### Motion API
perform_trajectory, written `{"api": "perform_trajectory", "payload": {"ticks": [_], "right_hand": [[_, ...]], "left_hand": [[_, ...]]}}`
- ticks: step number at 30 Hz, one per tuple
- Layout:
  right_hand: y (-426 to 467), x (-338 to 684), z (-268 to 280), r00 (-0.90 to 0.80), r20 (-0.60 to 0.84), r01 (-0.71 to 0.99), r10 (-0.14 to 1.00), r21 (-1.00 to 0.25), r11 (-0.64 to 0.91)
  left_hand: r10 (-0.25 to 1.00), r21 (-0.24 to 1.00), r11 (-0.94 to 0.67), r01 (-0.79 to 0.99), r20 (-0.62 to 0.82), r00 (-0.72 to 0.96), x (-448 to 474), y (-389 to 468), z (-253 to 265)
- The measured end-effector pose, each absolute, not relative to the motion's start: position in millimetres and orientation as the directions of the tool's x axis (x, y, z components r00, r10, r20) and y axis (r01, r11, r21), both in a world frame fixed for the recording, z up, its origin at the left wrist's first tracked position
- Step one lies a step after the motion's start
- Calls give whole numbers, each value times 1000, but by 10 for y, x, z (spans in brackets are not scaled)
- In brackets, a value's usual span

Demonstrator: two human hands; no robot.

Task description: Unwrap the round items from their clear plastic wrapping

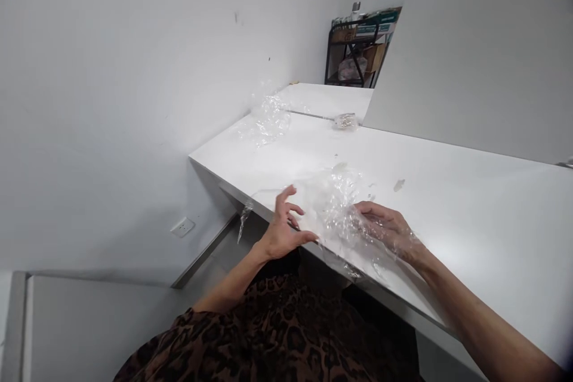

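Crumpled clear plastic film [342, 203] lies at the front edge of the white table [430, 179], part of it hanging over the edge. My right hand [389, 230] is in the film from the right, fingers bent and closed on it, with film also draped over the wrist. To the left of the film is my left hand [286, 227], thumb and fingers apart, with nothing between them. A thin strip of clear film [245, 215] dangles from the table edge left of that hand.
A second heap of clear film [270, 119] lies toward the wall. A small wrapped bundle [346, 122] sits by the grey partition [483, 59]. Behind stands a black shelf rack [353, 45] with boxes. A wall socket [182, 227] is below table height at left.
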State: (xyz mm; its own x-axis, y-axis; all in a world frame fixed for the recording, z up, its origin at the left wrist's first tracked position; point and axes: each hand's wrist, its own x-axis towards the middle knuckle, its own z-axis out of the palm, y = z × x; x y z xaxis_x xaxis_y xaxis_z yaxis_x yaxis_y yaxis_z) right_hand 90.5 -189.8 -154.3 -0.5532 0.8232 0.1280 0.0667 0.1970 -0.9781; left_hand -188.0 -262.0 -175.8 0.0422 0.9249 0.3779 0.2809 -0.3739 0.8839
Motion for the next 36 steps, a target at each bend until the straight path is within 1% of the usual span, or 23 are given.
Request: {"api": "perform_trajectory", "payload": {"ticks": [2, 3, 5, 6, 8, 9, 11, 13, 14, 16, 17, 18, 20, 22, 25, 26, 28, 30, 32, 34, 36], "right_hand": [[-1952, 844, -1496, -629, 171, 64, 758, -961, 270], [-1974, 823, -1476, -659, 186, 58, 729, -954, 295], [-1999, 815, -1443, -688, 193, 54, 699, -948, 315], [-2000, 828, -1430, -683, 181, 65, 708, -950, 305], [-1981, 877, -1413, -626, 148, 95, 766, -960, 262], [-1964, 907, -1410, -582, 133, 103, 802, -966, 236], [-1922, 959, -1415, -505, 109, 108, 856, -976, 188], [-1884, 987, -1435, -473, 85, 113, 877, -981, 156], [-1869, 990, -1449, -472, 71, 122, 879, -982, 145], [-1850, 982, -1483, -487, 55, 146, 872, -979, 143], [-1846, 973, -1501, -497, 52, 159, 866, -976, 149], [-1843, 964, -1516, -505, 49, 171, 862, -973, 155], [-1840, 953, -1539, -514, 36, 191, 857, -969, 155], [-1833, 955, -1549, -510, 15, 202, 860, -970, 137], [-1812, 973, -1553, -496, -6, 200, 868, -974, 108], [-1803, 978, -1555, -490, -6, 197, 872, -975, 104], [-1783, 984, -1563, -477, -3, 191, 879, -977, 100], [-1767, 980, -1574, -467, -7, 185, 884, -979, 89], [-1756, 970, -1589, -464, -16, 175, 886, -982, 73], [-1750, 962, -1606, -461, -14, 161, 887, -985, 68], [-1748, 960, -1619, -460, -6, 151, 888, -986, 71]], "left_hand": [[919, 857, -375, 354, 293, 263, -1804, -2554, -1744], [900, 841, -391, 374, 265, 345, -1761, -2515, -1740], [868, 807, -443, 389, 279, 410, -1703, -2424, -1724], [862, 783, -474, 403, 318, 396, -1707, -2370, -1702], [843, 705, -538, 463, 439, 310, -1805, -2226, -1601], [824, 650, -559, 514, 507, 254, -1902, -2129, -1517], [740, 516, -567, 643, 662, 121, -2167, -1862, -1276], [625, 407, -497, 767, 781, -9, -2477, -1495, -972], [582, 372, -451, 811, 812, -49, -2631, -1282, -813], [531, 328, -377, 866, 843, -88, -2910, -834, -525], [529, 319, -355, 879, 844, -93, -3029, -616, -410], [547, 320, -341, 884, 832, -91, -3133, -414, -323], [623, 358, -305, 883, 776, -100, -3280, -73, -235], [694, 410, -225, 884, 704, -150, -3316, 172, -260], [709, 434, -135, 891, 670, -219, -3094, 397, -462], [710, 418, -136, 898, 673, -206, -2943, 443, -565], [752, 342, -175, 923, 652, -99, -2556, 501, -809], [841, 220, -245, 944, 533, 94, -2120, 527, -1073], [889, 103, -330, 938, 368, 272, -1723, 550, -1307], [906, 49, -352, 935, 266, 328, -1431, 595, -1471], [926, 64, -324, 944, 226, 303, -1261, 664, -1552]]}}
